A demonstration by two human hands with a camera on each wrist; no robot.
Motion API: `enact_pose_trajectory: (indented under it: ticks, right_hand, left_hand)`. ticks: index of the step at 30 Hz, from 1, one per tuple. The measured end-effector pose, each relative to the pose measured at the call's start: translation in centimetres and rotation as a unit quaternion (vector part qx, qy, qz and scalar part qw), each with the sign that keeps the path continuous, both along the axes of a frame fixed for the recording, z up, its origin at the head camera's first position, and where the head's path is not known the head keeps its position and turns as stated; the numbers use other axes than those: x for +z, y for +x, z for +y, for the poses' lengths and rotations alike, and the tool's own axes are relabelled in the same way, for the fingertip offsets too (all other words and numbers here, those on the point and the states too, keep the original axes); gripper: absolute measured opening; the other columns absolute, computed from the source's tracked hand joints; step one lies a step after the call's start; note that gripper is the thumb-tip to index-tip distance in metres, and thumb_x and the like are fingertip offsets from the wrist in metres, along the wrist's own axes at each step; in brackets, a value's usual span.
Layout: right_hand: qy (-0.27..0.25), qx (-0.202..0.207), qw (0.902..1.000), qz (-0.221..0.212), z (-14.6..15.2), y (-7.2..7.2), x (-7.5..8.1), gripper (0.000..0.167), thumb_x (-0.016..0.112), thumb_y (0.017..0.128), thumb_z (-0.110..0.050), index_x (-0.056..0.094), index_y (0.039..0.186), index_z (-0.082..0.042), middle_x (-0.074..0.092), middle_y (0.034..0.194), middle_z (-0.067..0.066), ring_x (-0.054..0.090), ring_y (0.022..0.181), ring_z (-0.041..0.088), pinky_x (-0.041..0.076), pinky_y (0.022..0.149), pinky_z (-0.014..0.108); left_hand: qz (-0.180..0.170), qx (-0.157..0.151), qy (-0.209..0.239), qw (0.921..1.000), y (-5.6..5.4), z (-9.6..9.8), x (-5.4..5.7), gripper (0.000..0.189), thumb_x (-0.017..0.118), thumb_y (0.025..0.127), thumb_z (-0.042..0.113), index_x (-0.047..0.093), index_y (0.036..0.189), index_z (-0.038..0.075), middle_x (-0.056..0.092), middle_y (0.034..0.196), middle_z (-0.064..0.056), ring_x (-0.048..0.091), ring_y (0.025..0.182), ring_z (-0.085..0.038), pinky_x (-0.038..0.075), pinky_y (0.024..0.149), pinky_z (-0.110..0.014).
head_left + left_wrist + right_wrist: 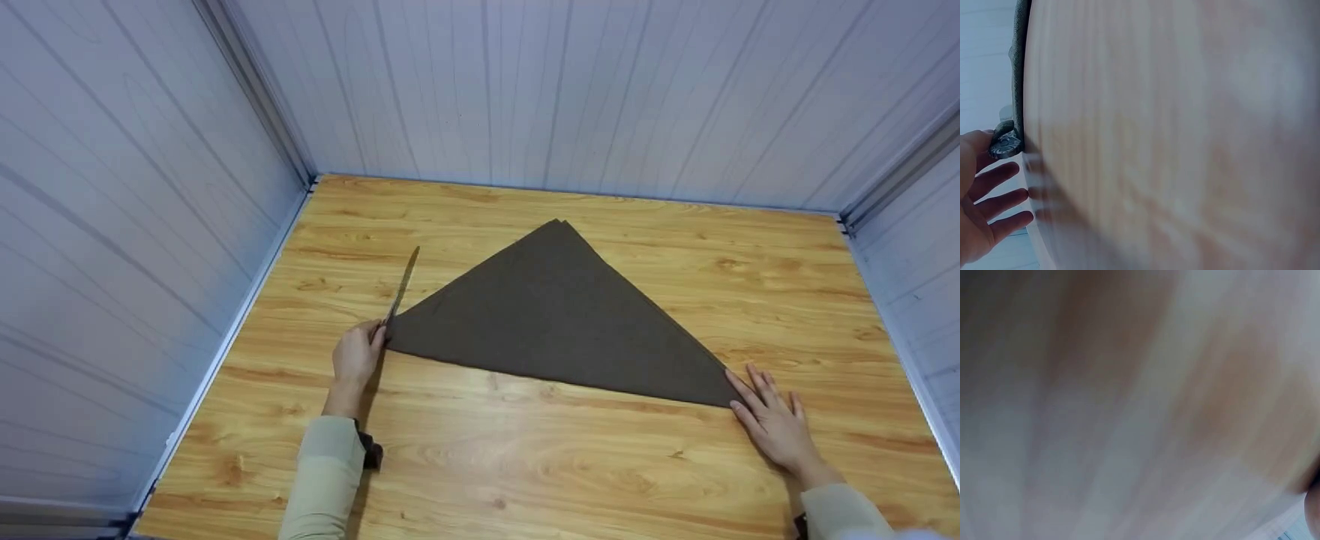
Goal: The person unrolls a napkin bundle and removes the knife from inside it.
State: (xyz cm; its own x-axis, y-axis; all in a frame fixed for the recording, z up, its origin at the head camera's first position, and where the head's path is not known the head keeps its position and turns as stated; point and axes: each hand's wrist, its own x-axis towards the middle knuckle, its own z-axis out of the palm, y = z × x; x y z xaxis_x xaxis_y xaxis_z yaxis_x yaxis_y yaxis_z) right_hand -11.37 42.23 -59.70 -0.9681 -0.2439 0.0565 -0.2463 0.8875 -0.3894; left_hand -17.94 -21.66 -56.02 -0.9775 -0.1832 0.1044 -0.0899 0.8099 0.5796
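Note:
A dark brown cloth (555, 322) lies folded in a rough triangle on the wooden table, its peak pointing to the back wall. At its left corner my left hand (356, 354) pinches the fabric between thumb and finger. From that grip a thin dark strip, perhaps a raised edge of the cloth, stretches toward the back. The left wrist view shows the bunched cloth corner (1007, 143) at the thumb, while the other fingers of the left hand (985, 197) are spread. My right hand (776, 424) rests with extended fingers at the cloth's right corner. Only a sliver of the right hand (1313, 514) shows in the right wrist view.
The wood-grain table (525, 465) extends around the cloth on all sides. Pale panel walls (525, 90) stand at the back, left and right of it. A dark device (369, 451) is strapped at the left wrist.

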Motion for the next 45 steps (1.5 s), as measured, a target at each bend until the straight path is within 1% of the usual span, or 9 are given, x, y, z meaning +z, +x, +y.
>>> enact_pose_trajectory:
  ticks: [5, 9, 17, 22, 27, 33, 39, 41, 45]
  right_hand:
    - [0.001, 0.0, 1.0, 0.001, 0.0, 0.0, 0.2, 0.05, 0.039, 0.095, -0.031, 0.024, 0.142, -0.026, 0.01, 0.147, 0.012, 0.001, 0.133, 0.031, -0.011, 0.093, 0.062]
    - [0.003, 0.001, 1.0, 0.0, 0.0, 0.1, 0.3, 0.05, 0.039, 0.095, -0.031, 0.023, 0.142, -0.026, 0.01, 0.147, 0.013, 0.0, 0.133, 0.03, -0.012, 0.093, 0.062]
    - [0.007, -0.003, 1.0, -0.002, -0.1, 0.1, 0.3, 0.05, 0.039, 0.095, -0.032, 0.023, 0.142, -0.026, 0.009, 0.147, 0.012, -0.001, 0.133, 0.029, -0.011, 0.093, 0.062]
    - [0.004, 0.0, 1.0, -0.001, -0.1, 0.1, 0.2, 0.05, 0.039, 0.095, -0.031, 0.023, 0.142, -0.026, 0.009, 0.147, 0.013, -0.001, 0.133, 0.029, -0.011, 0.093, 0.063]
    - [0.001, 0.003, 1.0, 0.001, 0.0, 0.1, 0.1, 0.05, 0.04, 0.095, -0.03, 0.023, 0.142, -0.026, 0.01, 0.147, 0.013, -0.001, 0.133, 0.03, -0.011, 0.093, 0.063]
    - [0.004, 0.002, 1.0, 0.001, 0.0, 0.1, 0.1, 0.05, 0.04, 0.095, -0.031, 0.023, 0.142, -0.027, 0.01, 0.147, 0.013, -0.001, 0.133, 0.029, -0.011, 0.093, 0.063]
    - [0.006, 0.003, 1.0, 0.001, -0.1, 0.1, 0.2, 0.05, 0.039, 0.095, -0.031, 0.023, 0.142, -0.027, 0.01, 0.147, 0.013, -0.001, 0.133, 0.029, -0.01, 0.093, 0.062]
    - [0.004, 0.004, 1.0, 0.003, -0.1, 0.1, 0.2, 0.05, 0.04, 0.095, -0.031, 0.023, 0.142, -0.026, 0.01, 0.147, 0.013, -0.001, 0.133, 0.029, -0.01, 0.093, 0.062]
    - [0.004, 0.004, 1.0, 0.006, -0.1, 0.0, 0.2, 0.05, 0.04, 0.095, -0.03, 0.024, 0.142, -0.026, 0.011, 0.147, 0.014, 0.0, 0.133, 0.029, -0.01, 0.093, 0.063]
  left_hand:
    - [0.01, -0.003, 0.007, 0.9999, 0.0, -0.2, -0.4, 0.027, 0.051, 0.09, 0.018, 0.064, 0.108, 0.002, 0.063, 0.102, -0.016, 0.059, 0.093, -0.031, 0.045, 0.076, -0.043]
    - [0.017, -0.007, 0.016, 0.9997, -0.1, -0.4, -0.5, 0.027, 0.051, 0.09, 0.016, 0.064, 0.107, 0.0, 0.063, 0.099, -0.016, 0.059, 0.091, -0.03, 0.045, 0.077, -0.043]
    - [0.045, -0.004, 0.016, 0.9989, -0.1, -0.6, -0.8, 0.022, 0.054, 0.086, 0.009, 0.065, 0.102, -0.002, 0.063, 0.097, -0.016, 0.058, 0.092, -0.033, 0.043, 0.077, -0.045]
    - [0.029, 0.01, 0.012, 0.9994, -0.1, -0.6, -0.5, 0.023, 0.052, 0.087, 0.009, 0.064, 0.103, -0.002, 0.062, 0.1, -0.017, 0.058, 0.093, -0.033, 0.043, 0.077, -0.046]
    - [0.015, 0.027, 0.018, 0.9994, -0.1, -0.5, -0.1, 0.026, 0.05, 0.09, 0.015, 0.063, 0.106, 0.0, 0.062, 0.103, -0.018, 0.057, 0.095, -0.033, 0.042, 0.078, -0.046]
    - [0.018, 0.022, 0.029, 0.9992, 0.0, -0.4, 0.2, 0.029, 0.05, 0.09, 0.02, 0.063, 0.106, 0.0, 0.062, 0.103, -0.017, 0.057, 0.095, -0.032, 0.042, 0.079, -0.046]
    - [0.026, 0.02, 0.023, 0.9992, 0.1, -0.6, 0.2, 0.028, 0.055, 0.088, 0.019, 0.063, 0.106, 0.0, 0.063, 0.1, -0.017, 0.058, 0.093, -0.031, 0.043, 0.077, -0.046]
    - [0.025, 0.023, 0.02, 0.9992, 0.1, -0.8, 0.1, 0.027, 0.056, 0.087, 0.017, 0.063, 0.106, 0.0, 0.063, 0.099, -0.017, 0.058, 0.091, -0.031, 0.043, 0.076, -0.045]
    - [0.012, 0.029, 0.016, 0.9994, 0.1, -1.2, 0.2, 0.029, 0.055, 0.087, 0.016, 0.061, 0.109, -0.002, 0.061, 0.103, -0.019, 0.057, 0.094, -0.033, 0.042, 0.078, -0.046]
